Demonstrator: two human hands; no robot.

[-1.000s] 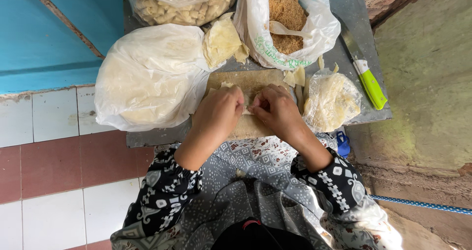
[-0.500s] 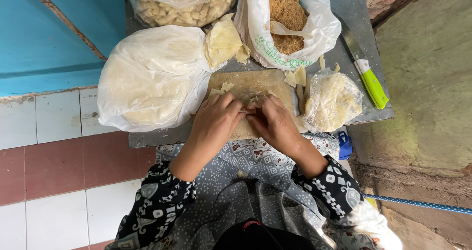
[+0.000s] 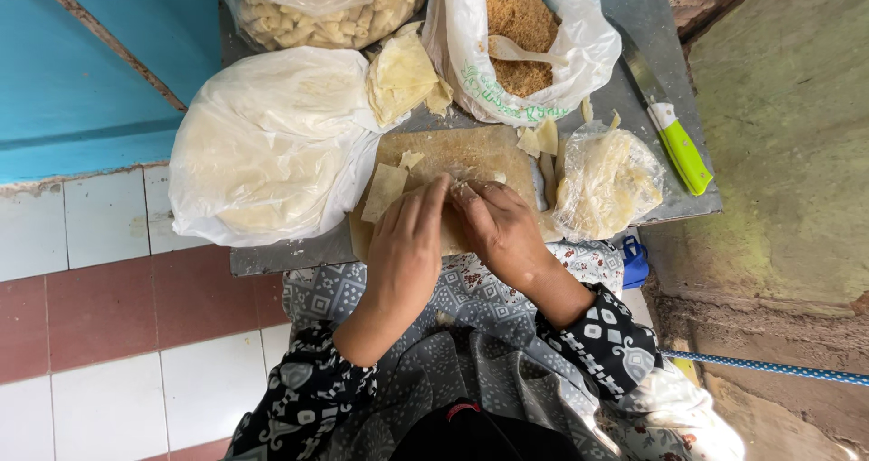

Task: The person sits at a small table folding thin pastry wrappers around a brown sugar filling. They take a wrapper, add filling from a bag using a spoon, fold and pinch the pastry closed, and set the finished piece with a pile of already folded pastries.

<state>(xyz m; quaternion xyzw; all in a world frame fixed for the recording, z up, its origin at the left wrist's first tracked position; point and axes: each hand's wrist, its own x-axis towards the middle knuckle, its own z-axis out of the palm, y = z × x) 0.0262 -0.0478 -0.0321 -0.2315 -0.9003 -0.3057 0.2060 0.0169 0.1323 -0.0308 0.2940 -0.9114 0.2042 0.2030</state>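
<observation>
My left hand and my right hand lie side by side, palms down, on a wooden cutting board. Their fingertips meet over a thin pale wrapper sheet that they press or roll; the sheet is mostly hidden under the fingers. A loose piece of the same pale sheet lies on the board just left of my left hand. Small pale scraps sit at the board's right edge.
A large white plastic bag of pale sheets lies left of the board. A smaller clear bag lies right. Behind stand an open bag of brown crumbs and a bag of pale pieces. A green-handled knife rests on the metal tabletop.
Both hands slid slightly toward me on the board and pressed closer together over the sheet. The camera view shifted a little; the bags and knife stayed put.
</observation>
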